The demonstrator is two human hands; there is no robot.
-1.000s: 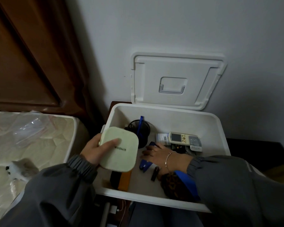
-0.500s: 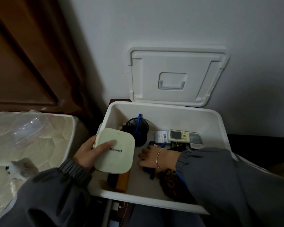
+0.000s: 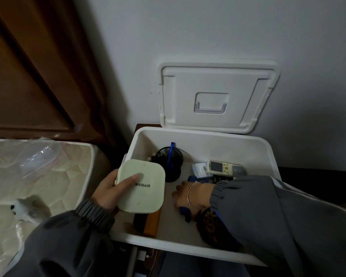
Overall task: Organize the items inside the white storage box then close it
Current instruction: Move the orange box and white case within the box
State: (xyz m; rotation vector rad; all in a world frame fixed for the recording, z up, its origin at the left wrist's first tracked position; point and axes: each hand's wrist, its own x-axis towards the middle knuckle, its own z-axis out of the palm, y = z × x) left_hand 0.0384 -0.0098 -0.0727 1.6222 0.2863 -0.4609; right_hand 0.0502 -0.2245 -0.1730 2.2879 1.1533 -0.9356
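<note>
Two hands: both in grey sleeves, reaching toward the box from the lower edge of the frame.
Left hand point(image 3: 108, 193): centre-left of the frame; thumb lies across the top face of the pale green case point(image 3: 141, 186), fingers wrap behind its left edge. Grip: holding the case.
Pale green case: square with rounded corners, dark lettering on its top face; held above the left rim and left interior of the box.
Right hand point(image 3: 189, 194): inside the box at centre, palm down, thin bracelet point(image 3: 189, 193) on the wrist. Grip: cannot tell, since the fingertips are turned away from the camera.
Blue item point(image 3: 185, 212): on the box floor, partly under the right wrist; shape not clear.
White storage box point(image 3: 218, 145): centre-right of the frame, open.
Lid point(image 3: 218, 80): off the box, standing upright against the wall behind the rear rim, recessed handle facing the camera.
Black mesh cup point(image 3: 169, 166): rear-left of the box interior, with a blue pen point(image 3: 170, 154) standing in it.
Remote control point(image 3: 226, 167): rear-right interior, lying flat, just right of a small barcoded packet point(image 3: 201, 170).
Orange and black item point(image 3: 149, 223): front-left interior, below the case.
Patterned pouch point(image 3: 210, 226): front interior, under the right sleeve.
Mattress point(image 3: 38, 166): left of the frame, plastic-wrapped, with a small plush toy point(image 3: 22, 208) on it.
</note>
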